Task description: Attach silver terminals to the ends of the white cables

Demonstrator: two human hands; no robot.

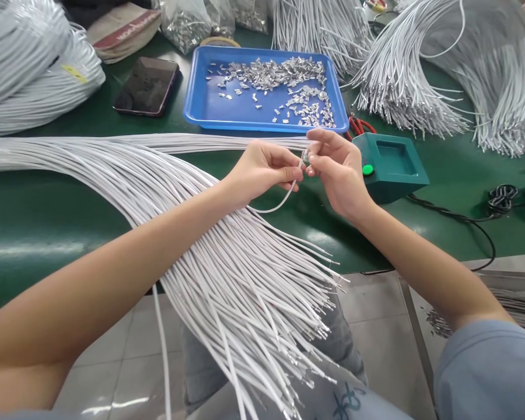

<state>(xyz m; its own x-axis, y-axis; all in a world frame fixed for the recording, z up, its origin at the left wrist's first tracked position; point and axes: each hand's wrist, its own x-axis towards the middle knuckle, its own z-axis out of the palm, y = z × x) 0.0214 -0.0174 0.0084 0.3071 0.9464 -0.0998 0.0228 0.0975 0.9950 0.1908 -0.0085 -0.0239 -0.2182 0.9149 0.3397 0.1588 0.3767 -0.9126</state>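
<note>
My left hand (262,169) pinches a thin white cable (284,201) close to its end, and the cable loops down below the fingers. At that end is a small shiny connector (305,156), partly covered by fingers; its exact kind is too small to tell. My right hand (339,172) closes thumb and fingers on the connector, the index finger raised above it. Under my left forearm, a thick bundle of white cables (227,274) fans over the table edge onto my lap, with metal-tipped ends. Just beyond my hands, a blue tray (227,119) holds many small silver connectors (275,73).
A green device with a bright button (389,166) stands right of my right hand, its black cord (459,216) trailing right. A phone (147,86) lies left of the tray. Coiled cables (30,70), bags of metal parts (186,26) and more cable bundles (402,70) line the back.
</note>
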